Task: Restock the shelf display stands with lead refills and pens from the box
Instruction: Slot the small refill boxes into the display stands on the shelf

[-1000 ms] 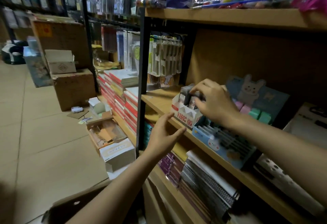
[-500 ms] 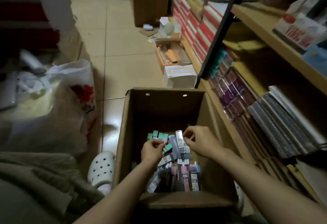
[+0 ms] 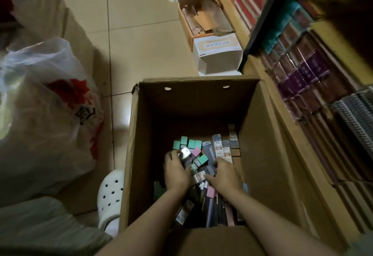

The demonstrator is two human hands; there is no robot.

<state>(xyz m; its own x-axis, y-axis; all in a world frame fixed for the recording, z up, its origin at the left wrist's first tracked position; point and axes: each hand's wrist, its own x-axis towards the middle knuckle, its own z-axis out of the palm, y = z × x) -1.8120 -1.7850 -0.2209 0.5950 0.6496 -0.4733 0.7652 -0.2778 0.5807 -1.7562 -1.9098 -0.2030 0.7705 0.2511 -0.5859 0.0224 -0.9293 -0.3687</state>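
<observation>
Both hands down inside the open cardboard box (image 3: 260, 134) on the floor. Left hand (image 3: 176, 172) curled round a small bundle of lead refill cases (image 3: 186, 154), shiny top poking past the fingers. Right hand (image 3: 225, 174) palm-down on the heap of flat pen packs (image 3: 222, 150), fingers bent into them; grip unclear. Green and pink refill boxes (image 3: 187, 144) just beyond left fingertips. Shelf (image 3: 302, 86) of notebooks right of the right arm; plastic bag (image 3: 46, 102) left of the left.

Plastic bag (image 3: 46, 102) beside a white clog (image 3: 110, 195)
</observation>
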